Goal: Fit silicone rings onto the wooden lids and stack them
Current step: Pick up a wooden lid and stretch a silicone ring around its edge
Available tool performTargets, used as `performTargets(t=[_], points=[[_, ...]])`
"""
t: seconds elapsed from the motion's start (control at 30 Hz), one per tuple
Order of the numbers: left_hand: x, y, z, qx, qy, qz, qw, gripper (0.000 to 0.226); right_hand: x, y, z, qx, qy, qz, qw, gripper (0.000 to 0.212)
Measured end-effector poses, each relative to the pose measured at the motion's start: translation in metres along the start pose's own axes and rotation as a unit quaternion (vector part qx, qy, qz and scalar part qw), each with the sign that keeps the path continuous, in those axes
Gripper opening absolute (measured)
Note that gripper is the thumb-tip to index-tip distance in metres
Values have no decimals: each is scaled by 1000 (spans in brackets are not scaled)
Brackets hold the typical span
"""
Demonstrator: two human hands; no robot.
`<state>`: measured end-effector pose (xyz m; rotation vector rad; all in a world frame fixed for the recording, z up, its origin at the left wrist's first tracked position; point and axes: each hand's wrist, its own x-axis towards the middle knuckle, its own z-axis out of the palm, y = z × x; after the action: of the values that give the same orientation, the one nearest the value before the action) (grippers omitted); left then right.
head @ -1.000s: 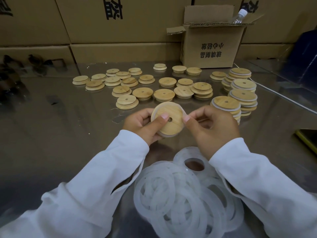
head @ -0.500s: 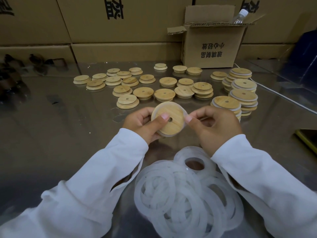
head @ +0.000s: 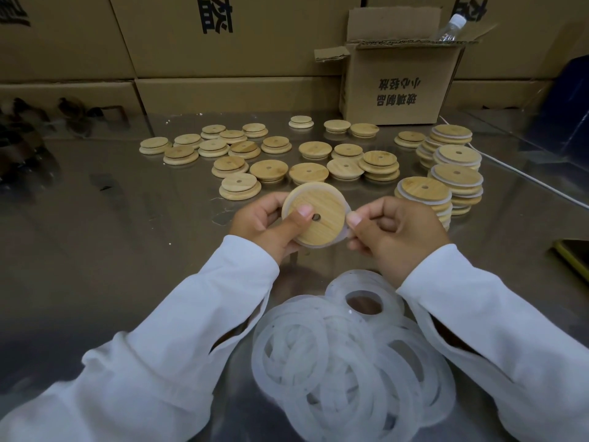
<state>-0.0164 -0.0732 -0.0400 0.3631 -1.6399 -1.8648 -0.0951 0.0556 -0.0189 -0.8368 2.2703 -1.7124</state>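
One round, centre-holed wooden lid, translucent silicone ring at its rim, held above the table: left hand grips the lid, right hand pinches the ring. Four ringed stacks right.

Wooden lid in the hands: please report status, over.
Left hand grips wooden lid, thumb on top. Right hand pinches silicone ring at lid's right edge. Finished stacks apart, to the right.
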Motion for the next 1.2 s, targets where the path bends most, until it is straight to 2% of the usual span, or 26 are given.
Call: performTargets(t=[0.2, 0.37, 0.6, 0.87, 1.07, 1.2], points=[[1, 0, 0, -3, -2, -23, 1000, 9, -1, -2, 0, -19, 2, -4, 1000, 18], [1, 0, 1, -17, 9, -41, 999, 9, -1, -2, 0, 18, -11, 24, 999, 18], [2, 2, 2, -71, 0, -88, 994, 11, 0, -1, -2, 18, -16, 16, 1000, 18], [1, 3, 3, -54, -3, -89, 995, 9, 1, -2, -3, 29, -17, 19, 999, 18], [0, 7, 3, -19, -16, -68, 997, 9, 2, -4, -5, 92, -33, 54, 994, 19], [-1, 10, 3, 9, -33, -53, 998, 10, 4, -3, -6, 91, -18, 36, 995, 17]])
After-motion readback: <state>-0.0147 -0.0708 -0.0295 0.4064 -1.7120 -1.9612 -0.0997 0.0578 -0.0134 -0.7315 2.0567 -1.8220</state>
